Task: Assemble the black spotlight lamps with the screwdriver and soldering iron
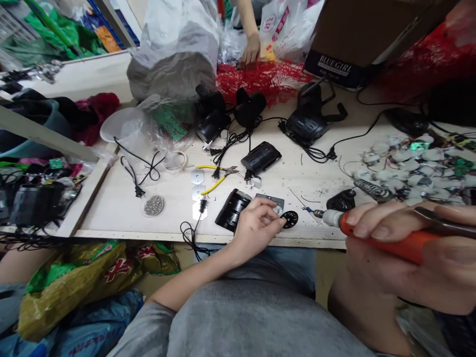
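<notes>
My left hand (256, 220) rests at the near edge of the workbench (122, 198), fingers curled in a pinch on a small round black disc (289, 218). A black ribbed housing (232, 209) lies just left of that hand, and a grey square plate (270, 200) lies behind it. My right hand (412, 248) is close to the camera and wrapped round an orange-handled soldering iron (386, 239). Its metal tip (310, 211) points left toward the disc.
Yellow-handled cutters (219, 177), a black casing (261, 157), black lamp bodies (311, 119) with cords, a tin of small beads (153, 205), a coiled iron stand (370, 190) and a heap of white parts (409, 166) lie on the bench. Another person's hand (251, 48) reaches in at the far side.
</notes>
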The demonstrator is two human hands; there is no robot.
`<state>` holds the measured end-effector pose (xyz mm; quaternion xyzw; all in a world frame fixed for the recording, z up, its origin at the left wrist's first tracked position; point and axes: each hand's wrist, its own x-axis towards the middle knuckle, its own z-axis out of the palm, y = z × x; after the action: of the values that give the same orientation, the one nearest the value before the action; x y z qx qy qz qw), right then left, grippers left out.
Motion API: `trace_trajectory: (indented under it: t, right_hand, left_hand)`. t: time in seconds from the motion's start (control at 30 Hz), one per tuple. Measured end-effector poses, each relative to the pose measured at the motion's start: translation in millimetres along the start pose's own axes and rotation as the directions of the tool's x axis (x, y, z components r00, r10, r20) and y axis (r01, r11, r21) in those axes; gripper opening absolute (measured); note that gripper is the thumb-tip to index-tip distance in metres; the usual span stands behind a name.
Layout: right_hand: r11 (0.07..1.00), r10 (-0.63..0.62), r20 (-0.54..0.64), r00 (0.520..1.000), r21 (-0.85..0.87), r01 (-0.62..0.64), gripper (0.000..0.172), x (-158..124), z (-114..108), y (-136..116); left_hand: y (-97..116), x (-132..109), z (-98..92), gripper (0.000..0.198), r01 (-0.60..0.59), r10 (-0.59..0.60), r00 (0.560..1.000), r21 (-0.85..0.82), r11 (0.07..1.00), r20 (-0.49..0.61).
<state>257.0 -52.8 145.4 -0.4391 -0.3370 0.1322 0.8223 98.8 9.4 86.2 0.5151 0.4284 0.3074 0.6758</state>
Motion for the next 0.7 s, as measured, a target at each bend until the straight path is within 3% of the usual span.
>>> trace_trajectory:
  t: [0.07,0.17,0.4,0.7]
  right_hand:
    - [0.995,-0.093,0.113,0.989,-0.006,0.095,0.01,1,0,4]
    - [0.997,-0.048,0.205,0.978,-0.048,0.059,0.035,1,1,8]
    - [0.999,0.023,0.2,0.979,-0.044,-0.015,0.038,0,7,9]
    - [0.989,0.128,0.219,0.967,-0.095,-0.109,0.043,-2,17,0]
  left_hand:
    - [-1,2,-0.8,0.016,0.0,0.0,1.0,0.002,1.0,-0.001]
    - [-3,5,-7.6,0.017,-0.011,0.014,0.997,0.045,0.999,-0.071]
    - [-14,7,-11.7,0.027,0.016,-0.022,0.996,-0.076,0.997,-0.083]
    - [-19,16,-15.1,0.031,0.005,-0.013,0.995,-0.088,0.996,-0.097]
